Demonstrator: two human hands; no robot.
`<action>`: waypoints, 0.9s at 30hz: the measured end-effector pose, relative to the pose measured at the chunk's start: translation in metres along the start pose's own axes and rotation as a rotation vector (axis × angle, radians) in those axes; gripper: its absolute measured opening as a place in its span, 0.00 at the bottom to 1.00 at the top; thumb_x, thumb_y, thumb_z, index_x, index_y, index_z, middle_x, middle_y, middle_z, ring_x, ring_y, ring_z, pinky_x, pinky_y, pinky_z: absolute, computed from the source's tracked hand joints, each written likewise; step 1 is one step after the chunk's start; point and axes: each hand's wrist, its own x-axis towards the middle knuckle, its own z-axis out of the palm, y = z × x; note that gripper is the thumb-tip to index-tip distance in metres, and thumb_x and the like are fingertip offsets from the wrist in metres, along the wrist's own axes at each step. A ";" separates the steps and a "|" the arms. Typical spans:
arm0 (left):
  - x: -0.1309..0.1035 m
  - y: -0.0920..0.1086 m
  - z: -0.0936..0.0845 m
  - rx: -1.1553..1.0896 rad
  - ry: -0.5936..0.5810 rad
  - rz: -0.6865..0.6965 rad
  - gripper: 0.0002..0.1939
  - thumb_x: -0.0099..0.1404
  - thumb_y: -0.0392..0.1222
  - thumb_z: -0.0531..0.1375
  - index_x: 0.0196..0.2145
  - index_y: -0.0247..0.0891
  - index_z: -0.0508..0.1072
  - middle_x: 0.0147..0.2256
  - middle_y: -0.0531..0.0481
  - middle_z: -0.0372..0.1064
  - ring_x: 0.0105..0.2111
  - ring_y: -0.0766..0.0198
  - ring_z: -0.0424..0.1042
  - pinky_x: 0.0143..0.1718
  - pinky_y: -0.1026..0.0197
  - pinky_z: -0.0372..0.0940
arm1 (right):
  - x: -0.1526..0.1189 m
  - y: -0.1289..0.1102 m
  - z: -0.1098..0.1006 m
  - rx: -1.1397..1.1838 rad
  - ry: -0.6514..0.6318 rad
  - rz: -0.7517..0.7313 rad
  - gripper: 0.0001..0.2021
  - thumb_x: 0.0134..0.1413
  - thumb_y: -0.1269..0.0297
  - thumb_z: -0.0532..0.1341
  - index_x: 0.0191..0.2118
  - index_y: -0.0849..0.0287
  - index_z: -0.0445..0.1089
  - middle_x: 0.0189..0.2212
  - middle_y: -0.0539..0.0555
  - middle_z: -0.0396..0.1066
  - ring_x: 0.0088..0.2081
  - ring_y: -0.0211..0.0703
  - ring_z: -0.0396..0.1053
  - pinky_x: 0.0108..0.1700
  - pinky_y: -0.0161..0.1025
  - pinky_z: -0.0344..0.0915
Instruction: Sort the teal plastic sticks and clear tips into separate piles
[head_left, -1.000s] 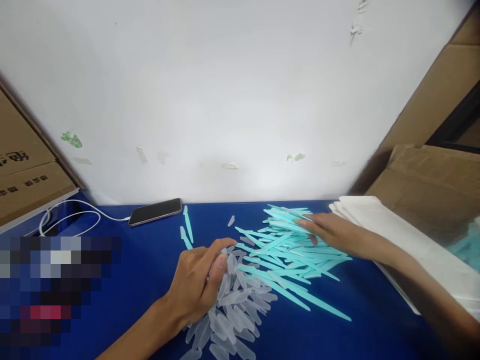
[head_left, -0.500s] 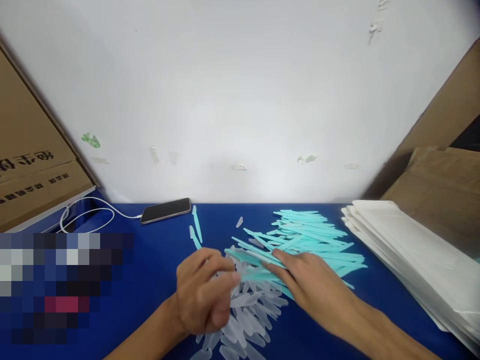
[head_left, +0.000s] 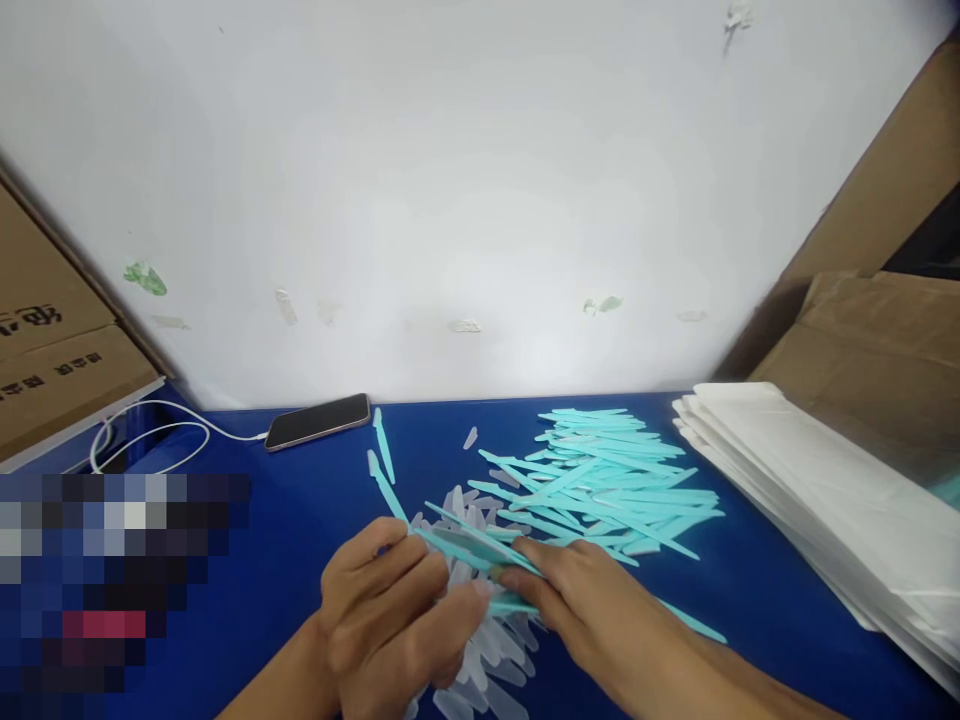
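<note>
Several long turquoise plastic sticks (head_left: 469, 545) are pinched in my right hand (head_left: 577, 595), their ends pointing left. Close beside them, my left hand (head_left: 397, 610) is closed, its fingers curled at the left ends of the sticks; what it grips is hidden and partly blurred. Beneath both hands spreads a heap of small translucent clear pieces (head_left: 491, 660). Behind my right hand lies a loose pile of turquoise sticks (head_left: 607, 475). Two more turquoise sticks (head_left: 384, 450) lie apart, above my left hand.
A phone (head_left: 319, 422) with a white cable (head_left: 206, 425) lies at the back left of the blue table (head_left: 247, 560). White folded sheets (head_left: 817, 500) are stacked at the right. Cardboard boxes (head_left: 67, 390) stand at the left, and brown cardboard (head_left: 885, 370) at the right.
Both hands have moved down, and the held sticks with them, away from the turquoise pile. My left hand has come nearer to the sticks. The camera view has shifted slightly.
</note>
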 end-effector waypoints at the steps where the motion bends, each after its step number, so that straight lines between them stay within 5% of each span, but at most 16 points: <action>1: 0.001 -0.004 -0.003 0.012 0.017 -0.010 0.11 0.65 0.30 0.53 0.43 0.39 0.68 0.17 0.60 0.62 0.16 0.67 0.59 0.25 0.57 0.58 | 0.001 0.003 -0.002 -0.009 0.009 0.008 0.19 0.71 0.51 0.45 0.36 0.54 0.66 0.25 0.50 0.70 0.24 0.42 0.64 0.28 0.40 0.49; 6: -0.005 -0.027 -0.002 0.032 0.175 -0.290 0.16 0.61 0.25 0.52 0.43 0.42 0.69 0.16 0.63 0.62 0.14 0.69 0.61 0.27 0.60 0.64 | 0.008 0.019 -0.022 -0.116 0.081 0.078 0.22 0.71 0.52 0.43 0.37 0.56 0.69 0.25 0.53 0.70 0.29 0.47 0.68 0.32 0.41 0.52; 15: -0.006 -0.011 0.032 -0.053 0.003 -0.159 0.23 0.65 0.24 0.50 0.56 0.34 0.64 0.21 0.59 0.71 0.20 0.70 0.71 0.29 0.64 0.63 | 0.015 0.033 -0.030 -0.169 0.130 0.090 0.26 0.71 0.46 0.42 0.43 0.58 0.71 0.20 0.52 0.67 0.21 0.44 0.63 0.29 0.41 0.49; 21: -0.002 -0.010 0.028 -0.118 0.155 -0.246 0.17 0.64 0.25 0.50 0.48 0.35 0.69 0.29 0.51 0.76 0.30 0.65 0.75 0.38 0.60 0.65 | 0.013 0.027 -0.024 -0.175 0.146 0.057 0.25 0.71 0.46 0.42 0.31 0.55 0.66 0.18 0.48 0.62 0.19 0.41 0.55 0.28 0.40 0.47; 27: -0.004 -0.008 0.031 -0.131 0.231 -0.370 0.18 0.63 0.25 0.51 0.48 0.39 0.65 0.33 0.53 0.76 0.32 0.65 0.75 0.38 0.59 0.63 | 0.010 0.022 -0.018 -0.269 0.101 0.001 0.25 0.71 0.45 0.42 0.31 0.54 0.65 0.19 0.48 0.65 0.20 0.41 0.57 0.27 0.40 0.45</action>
